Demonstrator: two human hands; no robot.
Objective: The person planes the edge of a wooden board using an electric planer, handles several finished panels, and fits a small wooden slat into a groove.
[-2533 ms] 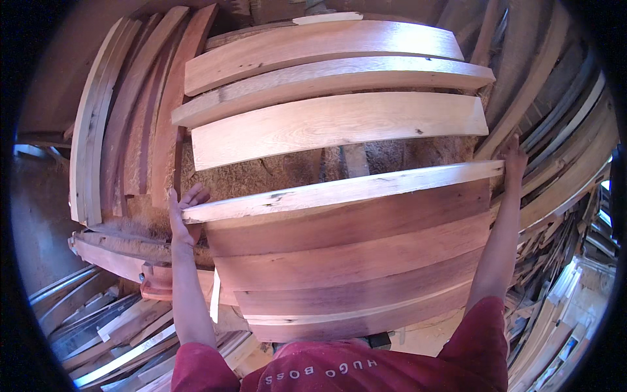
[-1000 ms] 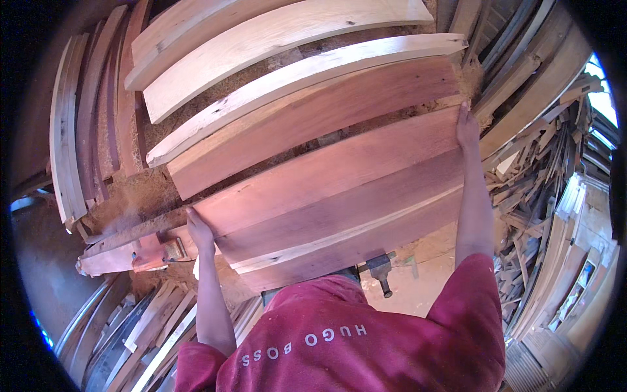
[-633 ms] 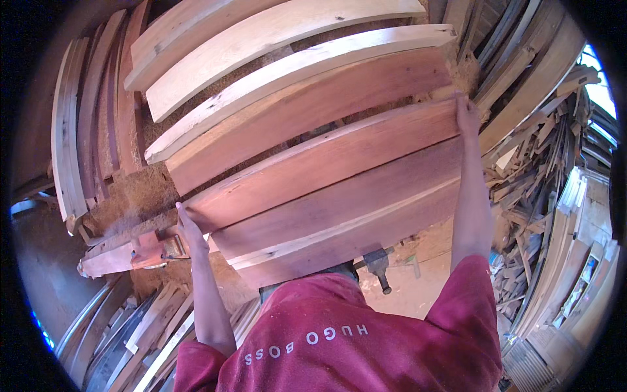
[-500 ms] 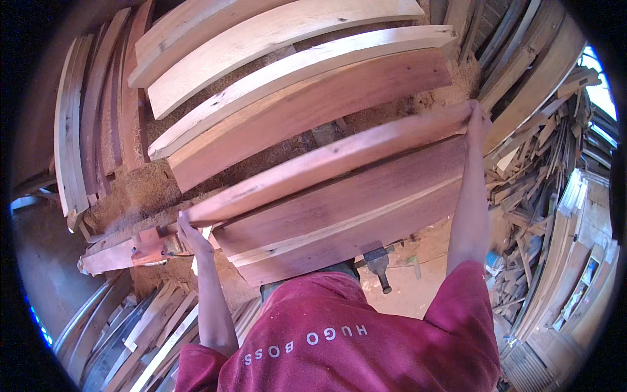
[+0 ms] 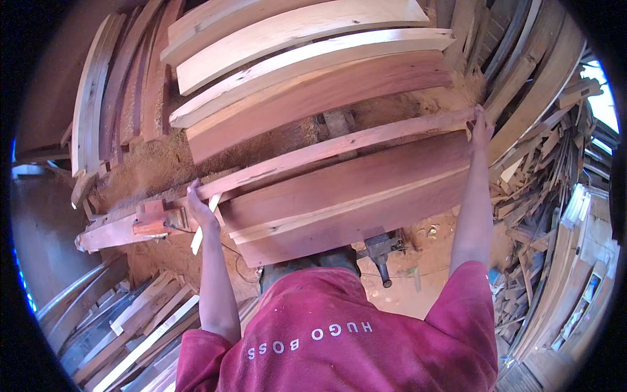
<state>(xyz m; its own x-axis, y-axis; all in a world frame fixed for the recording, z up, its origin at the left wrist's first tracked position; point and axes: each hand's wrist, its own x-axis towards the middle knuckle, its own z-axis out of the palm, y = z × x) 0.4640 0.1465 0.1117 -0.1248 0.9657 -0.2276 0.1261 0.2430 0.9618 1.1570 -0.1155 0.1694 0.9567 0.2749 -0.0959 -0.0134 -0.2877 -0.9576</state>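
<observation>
A long reddish wooden plank [image 5: 339,147] lies crosswise in front of me, its narrow face turned up. My left hand [image 5: 201,208] is closed on its left end, and my right hand [image 5: 481,127] grips its right end. Both arms are stretched forward. On my side of the plank rest two wide reddish boards: the farther board [image 5: 353,179] and the nearer board [image 5: 353,219], which has a pale strip along its far edge. Beyond the plank, across a sawdust-covered gap, lies another reddish board [image 5: 326,98].
Farther off lie pale planks [image 5: 307,42]. An orange-red clamp-like block [image 5: 151,219] sits on a beam at left. A dark metal vise-like fitting with a handle [image 5: 380,255] projects near my waist. Stacked offcuts [image 5: 542,157] fill the right; loose boards [image 5: 140,320] lie lower left.
The plank has turned in my hands, so a narrower face now shows. My left hand has moved slightly up and right in view. The whole view has shifted a little.
</observation>
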